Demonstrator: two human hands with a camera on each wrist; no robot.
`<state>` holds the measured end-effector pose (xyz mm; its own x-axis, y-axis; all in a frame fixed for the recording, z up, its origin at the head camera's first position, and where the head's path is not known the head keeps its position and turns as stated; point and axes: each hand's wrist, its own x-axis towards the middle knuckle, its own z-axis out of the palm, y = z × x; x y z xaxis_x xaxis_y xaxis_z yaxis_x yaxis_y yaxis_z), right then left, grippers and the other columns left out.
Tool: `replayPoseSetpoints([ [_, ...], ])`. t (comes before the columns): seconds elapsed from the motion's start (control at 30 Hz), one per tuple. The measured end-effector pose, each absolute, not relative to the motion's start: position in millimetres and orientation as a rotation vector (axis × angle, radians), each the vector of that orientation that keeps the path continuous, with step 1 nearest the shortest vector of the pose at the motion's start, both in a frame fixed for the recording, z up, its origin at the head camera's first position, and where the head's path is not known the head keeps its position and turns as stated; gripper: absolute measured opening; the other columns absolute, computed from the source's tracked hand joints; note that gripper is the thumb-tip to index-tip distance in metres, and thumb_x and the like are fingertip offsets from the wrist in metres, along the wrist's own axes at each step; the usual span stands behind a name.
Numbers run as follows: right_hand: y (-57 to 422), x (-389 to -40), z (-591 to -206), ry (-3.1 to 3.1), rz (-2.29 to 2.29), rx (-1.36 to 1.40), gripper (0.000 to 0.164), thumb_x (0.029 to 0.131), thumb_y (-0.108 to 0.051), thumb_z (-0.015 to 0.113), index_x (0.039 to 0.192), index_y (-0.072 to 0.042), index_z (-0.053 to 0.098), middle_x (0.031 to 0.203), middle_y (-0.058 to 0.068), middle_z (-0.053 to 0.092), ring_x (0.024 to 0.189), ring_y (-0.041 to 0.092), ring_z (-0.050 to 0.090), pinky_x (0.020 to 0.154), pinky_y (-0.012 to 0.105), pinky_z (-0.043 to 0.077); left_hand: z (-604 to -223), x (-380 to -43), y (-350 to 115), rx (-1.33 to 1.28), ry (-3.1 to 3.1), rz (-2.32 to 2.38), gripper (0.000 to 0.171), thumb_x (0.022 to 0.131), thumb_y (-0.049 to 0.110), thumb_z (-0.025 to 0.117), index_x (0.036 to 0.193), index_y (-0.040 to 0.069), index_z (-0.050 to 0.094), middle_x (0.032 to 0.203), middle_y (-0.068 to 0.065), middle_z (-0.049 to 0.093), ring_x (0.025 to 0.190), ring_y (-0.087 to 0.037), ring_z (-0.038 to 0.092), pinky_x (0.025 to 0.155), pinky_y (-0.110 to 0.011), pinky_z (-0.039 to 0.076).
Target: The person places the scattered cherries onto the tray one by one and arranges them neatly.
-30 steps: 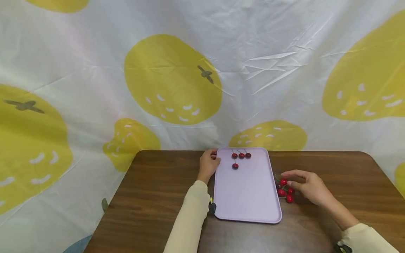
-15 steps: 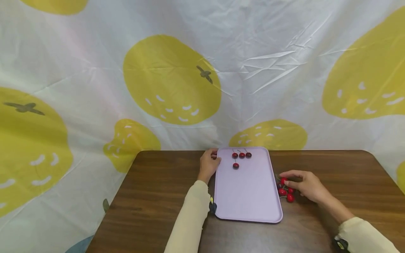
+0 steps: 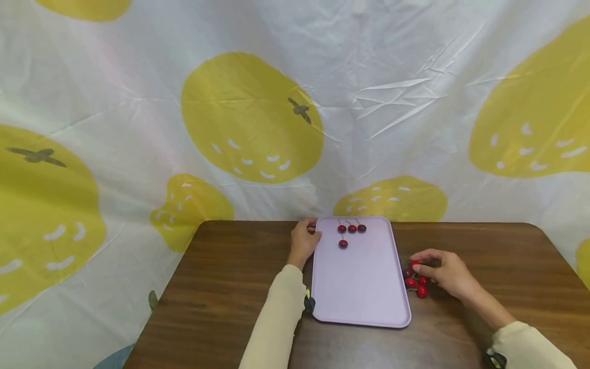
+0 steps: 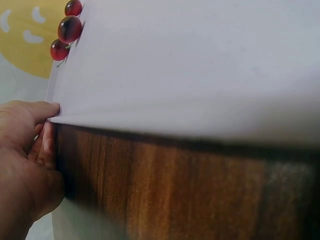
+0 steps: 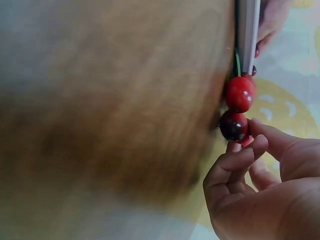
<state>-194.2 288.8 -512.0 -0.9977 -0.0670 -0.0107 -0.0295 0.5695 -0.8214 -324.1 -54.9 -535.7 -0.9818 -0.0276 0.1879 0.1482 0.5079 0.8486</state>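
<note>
My left hand (image 3: 302, 242) grips the far left corner of the lilac tray (image 3: 357, 292); in the left wrist view its thumb lies over the rim (image 4: 52, 109) with fingers beneath. On the tray, three dark red cherries (image 3: 352, 229) form a row near the far edge, and a single cherry (image 3: 343, 244) sits below the leftmost. Just right of the tray is a small pile of red cherries (image 3: 411, 283) with green stems. My right hand (image 3: 450, 275) pinches a cherry (image 3: 415, 265) at the top of that pile, between thumb and fingertips. Fingers partly cover it in the right wrist view.
A brown wooden table (image 3: 230, 287) carries everything. Behind it hangs a white curtain (image 3: 396, 118) printed with yellow fruit, close to the tray's far edge. Both forearms wear pale sleeves (image 3: 274, 312), with dark wrist devices.
My right thumb and fingers have closed in on the top cherry of the pile. The left hand and the cherries on the tray stay where they were.
</note>
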Motion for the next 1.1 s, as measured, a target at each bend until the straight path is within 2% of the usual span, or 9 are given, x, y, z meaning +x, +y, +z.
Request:
replayPoseSetpoints([
  [0.17, 277, -201, -504, 2.800, -1.473, -0.110, 0.034, 0.096, -0.022, 0.079, 0.122, -0.001, 0.073, 0.107, 0.017, 0.079, 0.074, 0.005, 0.066, 0.062, 0.028, 0.059, -535, -324, -56, -0.118, -2.561, -1.473, 0.034, 0.092, -0.001, 0.072, 0.126, -0.002, 0.071, 0.118, -0.018, 0.072, 0.106, -0.029, 0.072, 0.092, -0.039, 0.062],
  [0.4, 235, -221, -500, 2.689, -1.746, -0.135, 0.029, 0.093, -0.005, 0.078, 0.118, 0.008, 0.070, 0.109, 0.029, 0.077, 0.082, 0.015, 0.079, 0.069, 0.034, 0.066, -534, -323, -56, -0.102, -2.577, -1.487, 0.034, 0.094, -0.001, 0.071, 0.128, -0.001, 0.070, 0.119, -0.018, 0.072, 0.108, -0.029, 0.071, 0.094, -0.040, 0.061],
  [0.57, 204, -241, -501, 2.772, -1.633, -0.195, 0.024, 0.090, -0.005, 0.081, 0.112, 0.003, 0.075, 0.106, 0.024, 0.079, 0.081, 0.018, 0.079, 0.067, 0.030, 0.065, -535, -324, -56, -0.099, -2.572, -1.472, 0.035, 0.092, -0.001, 0.071, 0.127, 0.000, 0.071, 0.118, -0.017, 0.073, 0.107, -0.028, 0.071, 0.093, -0.038, 0.062],
  [0.77, 180, -265, -507, 2.907, -1.385, -0.278, 0.018, 0.088, -0.007, 0.083, 0.104, -0.003, 0.078, 0.101, 0.016, 0.081, 0.086, 0.021, 0.078, 0.064, 0.021, 0.053, -535, -323, -56, -0.096, -2.572, -1.475, 0.035, 0.093, -0.001, 0.071, 0.127, 0.000, 0.071, 0.118, -0.017, 0.072, 0.108, -0.029, 0.071, 0.094, -0.039, 0.062],
  [0.87, 174, -271, -509, 2.872, -1.362, -0.306, 0.017, 0.088, -0.005, 0.082, 0.103, 0.000, 0.077, 0.099, 0.017, 0.080, 0.086, 0.024, 0.077, 0.064, 0.022, 0.054, -534, -322, -55, -0.104, -2.569, -1.478, 0.035, 0.092, -0.002, 0.071, 0.127, -0.001, 0.071, 0.118, -0.018, 0.072, 0.109, -0.030, 0.071, 0.094, -0.039, 0.062],
  [1.1, 169, -281, -509, 2.872, -1.280, -0.342, 0.013, 0.089, -0.005, 0.081, 0.101, 0.000, 0.077, 0.096, 0.014, 0.079, 0.088, 0.025, 0.074, 0.071, 0.025, 0.055, -532, -322, -57, -0.092, -2.572, -1.476, 0.036, 0.093, -0.001, 0.072, 0.129, -0.001, 0.071, 0.118, -0.018, 0.072, 0.109, -0.029, 0.070, 0.095, -0.040, 0.061],
])
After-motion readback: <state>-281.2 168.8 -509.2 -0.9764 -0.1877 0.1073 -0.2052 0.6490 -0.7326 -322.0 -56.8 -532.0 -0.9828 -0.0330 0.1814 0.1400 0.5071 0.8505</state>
